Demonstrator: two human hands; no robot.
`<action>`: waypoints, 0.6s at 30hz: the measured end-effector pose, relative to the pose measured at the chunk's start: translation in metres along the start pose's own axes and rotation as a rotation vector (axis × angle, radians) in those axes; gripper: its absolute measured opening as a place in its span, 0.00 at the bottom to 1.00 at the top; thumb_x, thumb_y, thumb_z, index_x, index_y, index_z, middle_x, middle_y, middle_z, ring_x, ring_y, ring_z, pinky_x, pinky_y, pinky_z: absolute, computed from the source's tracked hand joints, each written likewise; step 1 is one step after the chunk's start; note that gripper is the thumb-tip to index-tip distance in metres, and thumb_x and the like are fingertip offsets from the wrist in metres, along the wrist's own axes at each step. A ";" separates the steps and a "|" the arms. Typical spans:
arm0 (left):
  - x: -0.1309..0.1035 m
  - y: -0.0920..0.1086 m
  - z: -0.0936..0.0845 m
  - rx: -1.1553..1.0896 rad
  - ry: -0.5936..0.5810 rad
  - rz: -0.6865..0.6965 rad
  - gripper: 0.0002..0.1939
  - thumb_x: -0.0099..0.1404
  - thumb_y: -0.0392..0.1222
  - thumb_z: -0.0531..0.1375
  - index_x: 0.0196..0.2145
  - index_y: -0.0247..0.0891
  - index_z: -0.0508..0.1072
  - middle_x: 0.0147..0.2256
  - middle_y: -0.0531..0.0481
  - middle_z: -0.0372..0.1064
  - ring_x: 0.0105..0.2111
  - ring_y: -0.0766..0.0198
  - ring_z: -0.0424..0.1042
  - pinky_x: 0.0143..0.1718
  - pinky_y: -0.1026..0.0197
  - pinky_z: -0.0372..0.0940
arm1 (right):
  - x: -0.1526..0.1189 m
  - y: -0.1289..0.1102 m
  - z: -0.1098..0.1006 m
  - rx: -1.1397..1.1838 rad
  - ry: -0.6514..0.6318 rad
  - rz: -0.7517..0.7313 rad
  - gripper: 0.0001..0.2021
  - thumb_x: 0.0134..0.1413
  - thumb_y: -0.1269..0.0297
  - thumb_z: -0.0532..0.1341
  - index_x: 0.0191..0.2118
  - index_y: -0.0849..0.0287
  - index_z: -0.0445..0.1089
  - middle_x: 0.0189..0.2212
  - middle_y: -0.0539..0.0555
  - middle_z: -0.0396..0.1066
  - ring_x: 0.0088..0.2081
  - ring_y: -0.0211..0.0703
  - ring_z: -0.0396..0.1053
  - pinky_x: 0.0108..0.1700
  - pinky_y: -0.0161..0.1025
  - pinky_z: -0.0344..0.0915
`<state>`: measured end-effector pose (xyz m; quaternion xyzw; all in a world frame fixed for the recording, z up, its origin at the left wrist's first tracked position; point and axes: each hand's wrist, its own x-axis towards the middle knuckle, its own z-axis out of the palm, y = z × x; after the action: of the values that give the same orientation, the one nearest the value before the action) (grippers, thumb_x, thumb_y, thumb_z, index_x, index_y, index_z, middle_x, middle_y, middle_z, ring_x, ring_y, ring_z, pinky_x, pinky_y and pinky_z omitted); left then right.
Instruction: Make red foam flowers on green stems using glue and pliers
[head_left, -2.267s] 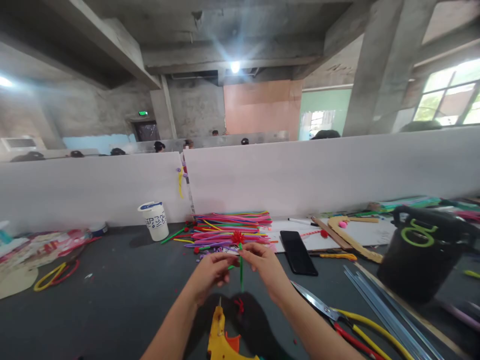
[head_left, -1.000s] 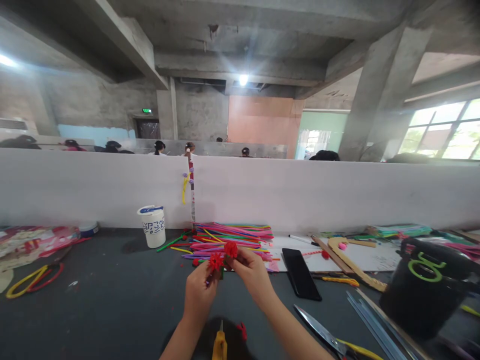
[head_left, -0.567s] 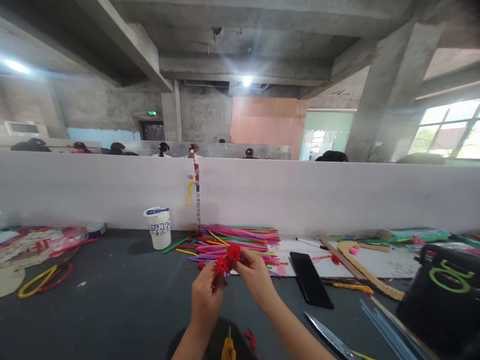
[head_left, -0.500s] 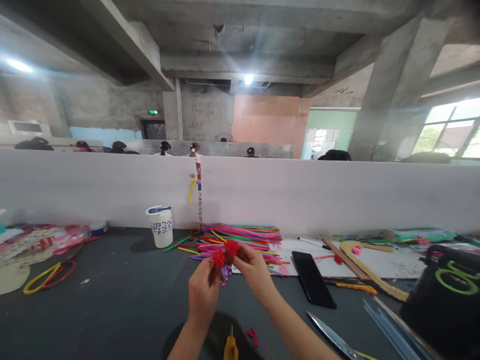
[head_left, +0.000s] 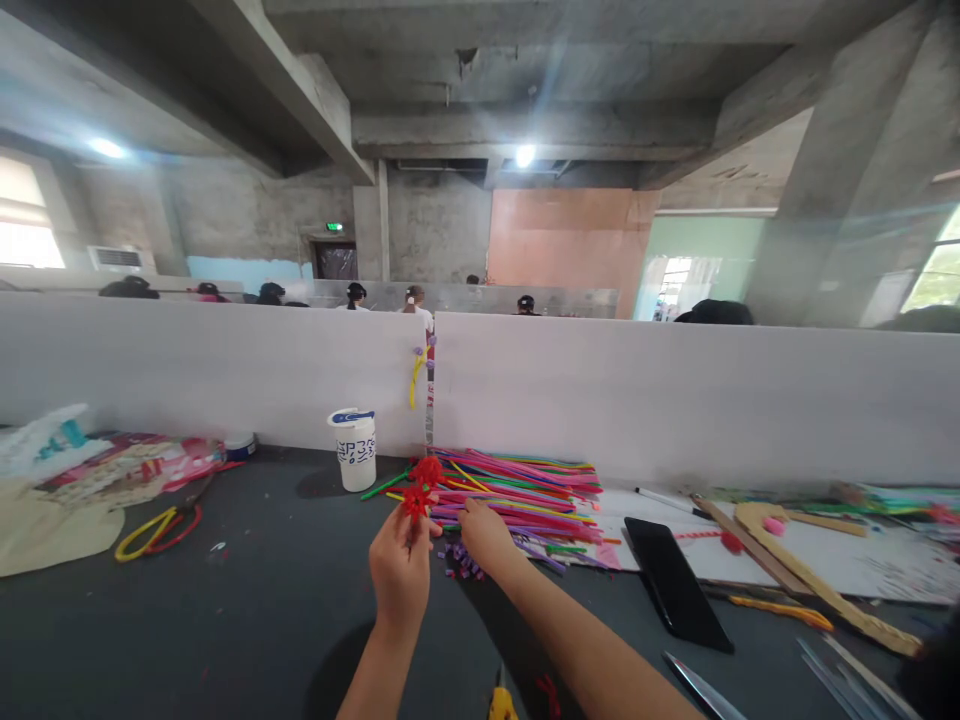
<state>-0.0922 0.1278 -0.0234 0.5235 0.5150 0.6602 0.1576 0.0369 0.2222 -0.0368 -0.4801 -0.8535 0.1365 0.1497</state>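
Observation:
My left hand point(head_left: 401, 560) is closed on a red fuzzy flower point(head_left: 417, 500), held upright above the dark tabletop. Another red fuzzy piece point(head_left: 427, 471) shows just above it, close to the same fingers. At the near edge of a pile of coloured pipe cleaners point(head_left: 517, 480) is my right hand point(head_left: 486, 535), fingers bent together; whatever they may hold is hidden. Small purple pieces point(head_left: 466, 562) lie between and below the two hands.
A white cup point(head_left: 355, 452) stands behind on the left, with scissors point(head_left: 161, 530) farther left. On the right are a black phone point(head_left: 677, 583) and a metal blade point(head_left: 701, 687). A yellow-handled tool point(head_left: 502, 702) lies in front. A white partition point(head_left: 637, 400) runs behind.
My right hand has left the red pieces and moved to the pipe cleaner pile. The left hand keeps the red flower. The view has turned left.

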 end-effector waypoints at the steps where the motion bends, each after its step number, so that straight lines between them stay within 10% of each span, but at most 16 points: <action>1: -0.001 0.000 0.001 0.000 -0.002 0.008 0.16 0.68 0.44 0.59 0.53 0.40 0.71 0.53 0.43 0.70 0.45 0.54 0.74 0.44 0.47 0.71 | 0.001 -0.001 0.000 0.005 0.000 -0.003 0.17 0.63 0.59 0.61 0.54 0.59 0.67 0.53 0.58 0.68 0.48 0.48 0.70 0.48 0.51 0.70; 14: -0.013 0.026 0.015 -0.069 -0.054 -0.002 0.15 0.69 0.44 0.59 0.52 0.40 0.71 0.52 0.43 0.70 0.44 0.55 0.74 0.43 0.48 0.72 | -0.061 0.011 -0.061 0.790 0.211 0.031 0.17 0.64 0.58 0.60 0.54 0.59 0.66 0.50 0.57 0.69 0.44 0.46 0.72 0.44 0.48 0.72; 18: -0.025 0.050 0.031 -0.188 -0.056 -0.072 0.12 0.66 0.49 0.60 0.37 0.38 0.77 0.32 0.49 0.74 0.28 0.62 0.72 0.31 0.57 0.70 | -0.105 0.005 -0.073 1.052 0.300 -0.024 0.17 0.64 0.56 0.59 0.53 0.59 0.66 0.48 0.56 0.70 0.42 0.45 0.72 0.43 0.47 0.71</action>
<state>-0.0391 0.1045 0.0033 0.5060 0.4645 0.6846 0.2440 0.1213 0.1408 0.0152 -0.3448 -0.6448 0.4734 0.4912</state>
